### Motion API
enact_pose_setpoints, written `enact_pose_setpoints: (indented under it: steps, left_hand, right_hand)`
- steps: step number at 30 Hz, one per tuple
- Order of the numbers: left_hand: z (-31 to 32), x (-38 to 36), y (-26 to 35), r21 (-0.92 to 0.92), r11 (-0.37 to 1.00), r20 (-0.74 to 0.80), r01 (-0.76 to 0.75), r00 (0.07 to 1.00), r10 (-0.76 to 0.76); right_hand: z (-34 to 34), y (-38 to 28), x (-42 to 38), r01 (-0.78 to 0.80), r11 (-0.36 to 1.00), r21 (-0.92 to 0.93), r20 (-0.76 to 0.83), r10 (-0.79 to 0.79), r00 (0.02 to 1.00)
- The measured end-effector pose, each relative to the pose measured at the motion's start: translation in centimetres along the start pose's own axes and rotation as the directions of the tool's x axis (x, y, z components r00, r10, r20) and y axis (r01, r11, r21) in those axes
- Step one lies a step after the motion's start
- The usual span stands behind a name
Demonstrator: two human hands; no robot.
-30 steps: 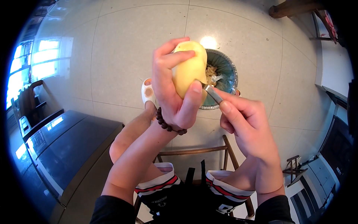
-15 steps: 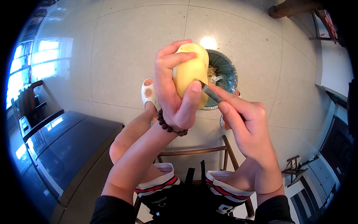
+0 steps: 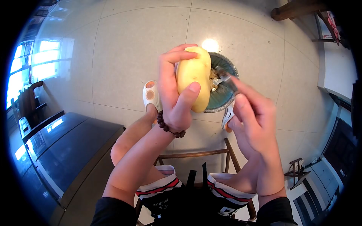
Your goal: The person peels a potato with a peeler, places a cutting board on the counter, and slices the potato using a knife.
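Note:
A peeled yellow potato is in my left hand, with the fingers wrapped round its far side and the thumb lying on its near face. My right hand grips a small metal tool, blurred by motion, held to the right of the potato and apart from it. Below both hands stands a round bin with a dark green liner. Scraps lie inside it, and the potato hides its left part.
A dark glossy table is at the lower left, beside a wooden chair. Wooden furniture legs stand at the upper right. A small wooden stool is at the right. My feet in white shoes flank the bin on the tiled floor.
My right hand has moved the tool off the potato, to the right and over the bin. My left hand and the potato have shifted only slightly.

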State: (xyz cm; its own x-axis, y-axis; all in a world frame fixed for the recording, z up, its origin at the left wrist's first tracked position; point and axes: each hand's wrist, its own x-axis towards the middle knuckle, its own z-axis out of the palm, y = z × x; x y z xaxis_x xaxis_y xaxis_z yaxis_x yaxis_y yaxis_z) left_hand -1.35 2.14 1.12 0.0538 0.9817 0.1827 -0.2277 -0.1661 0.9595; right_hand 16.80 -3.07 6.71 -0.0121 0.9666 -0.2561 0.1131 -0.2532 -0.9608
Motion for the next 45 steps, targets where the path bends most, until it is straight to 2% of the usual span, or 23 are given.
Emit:
enact_pose_setpoints:
  steps: [3,5,7,9,10,14,17,19,21,23,25,26,30,32,33,35,36,38,39,41,42,43,45]
  left_hand:
    - [0.4,-0.6,-0.2,-0.064,0.995,0.071,0.071,0.995,-0.067]
    - [1.1,-1.3,-0.3,0.01,0.986,0.191,0.165,0.968,-0.163]
    - [1.6,-1.9,-0.5,0.021,0.981,0.238,0.191,0.952,-0.19]
    - [1.5,-2.1,-0.5,0.04,0.938,0.347,0.345,0.875,-0.336]
    - [1.7,-2.1,-0.3,0.027,0.934,0.335,0.355,0.878,-0.343]
    - [2.0,-2.2,0.0,0.028,0.949,0.231,0.314,0.922,-0.312]
    - [2.0,-2.0,-0.1,0.003,0.95,0.173,0.312,0.935,-0.308]
    - [1.8,-1.7,-0.2,-0.061,0.93,0.164,0.361,0.923,-0.348]
    - [1.7,-1.6,-0.1,-0.097,0.9,0.159,0.426,0.899,-0.408]
    - [1.5,-1.5,-0.2,-0.131,0.862,0.155,0.489,0.869,-0.469]
    - [1.4,-1.3,-0.5,-0.425,0.724,0.152,0.543,0.832,-0.534]
    - [1.4,-1.1,-0.4,-0.425,0.726,0.151,0.541,0.833,-0.532]
    - [0.5,-0.4,-0.2,-0.628,0.567,0.204,0.533,0.816,-0.54]
    - [-0.4,-0.2,-0.1,-0.7,0.504,0.217,0.506,0.823,-0.525]
    - [-0.9,0.0,0.0,-0.699,0.511,0.222,0.5,0.831,-0.509]
    - [-1.7,0.2,0.4,-0.701,0.522,0.22,0.487,0.843,-0.491]
    - [-2.0,0.3,0.5,-0.7,0.532,0.196,0.476,0.845,-0.498]
    - [-2.4,0.5,0.7,-0.702,0.544,0.166,0.46,0.848,-0.504]
    - [-2.4,0.7,0.8,-0.698,0.526,0.15,0.486,0.817,-0.557]
    - [-2.0,0.8,1.3,-0.694,0.504,0.135,0.514,0.781,-0.61]
    - [-1.6,1.0,1.6,-0.682,0.514,0.124,0.52,0.775,-0.619]
    - [-1.2,1.1,1.8,-0.668,0.524,0.115,0.528,0.769,-0.629]
    - [-0.7,1.4,1.9,-0.679,0.512,0.142,0.526,0.779,-0.611]
  right_hand:
    - [-0.6,0.0,0.8,0.034,0.996,0.083,-0.089,-0.026,0.996]
    - [-0.5,-0.4,1.5,0.124,0.988,-0.094,-0.14,-0.136,0.981]
    - [-0.7,0.1,1.7,0.163,0.976,-0.144,-0.133,-0.183,0.974]
    - [-1.0,0.3,1.8,0.234,0.947,-0.219,0.001,-0.239,0.971]
    - [-0.9,0.1,1.7,0.193,0.971,-0.144,-0.034,-0.2,0.979]
    - [-1.3,0.4,2.1,0.24,0.944,-0.225,-0.018,-0.25,0.968]
    - [-1.2,0.7,2.4,0.203,0.952,-0.229,-0.105,-0.232,0.967]
    - [-1.4,0.9,2.8,0.112,0.991,-0.072,-0.192,-0.124,0.973]
    - [-1.6,0.9,2.9,0.086,0.996,-0.028,-0.186,-0.089,0.978]
    - [-2.0,0.8,3.3,-0.004,0.997,-0.073,-0.157,-0.007,0.988]
    - [-2.8,1.5,4.0,-0.078,0.986,-0.147,-0.116,0.061,0.991]
    - [-3.3,2.0,4.3,-0.146,0.964,-0.223,-0.082,0.131,0.988]
    - [-4.1,4.6,5.2,-0.21,0.948,-0.239,-0.013,0.213,0.977]
    - [-4.1,6.0,5.6,-0.268,0.906,-0.328,0.157,0.332,0.93]
    - [-4.1,7.0,5.6,-0.264,0.906,-0.331,0.16,0.33,0.93]
    - [-3.8,8.4,5.8,-0.091,0.834,-0.544,0.208,0.24,0.948]
    - [-3.5,7.9,6.2,-0.085,0.832,-0.548,0.213,0.237,0.948]
    - [-2.8,6.7,6.9,-0.314,0.803,-0.507,0.117,0.425,0.898]
    - [-2.6,6.7,7.0,-0.309,0.802,-0.512,0.12,0.423,0.898]
    - [-2.5,7.1,6.8,-0.1,0.974,-0.204,0.093,0.121,0.988]
    - [-2.4,6.7,6.9,-0.043,0.968,-0.246,0.097,0.069,0.993]
    - [-2.5,6.3,6.9,-0.041,0.968,-0.246,0.094,0.067,0.993]
    - [-2.7,5.2,7.1,-0.165,0.979,-0.123,0.076,0.176,0.982]
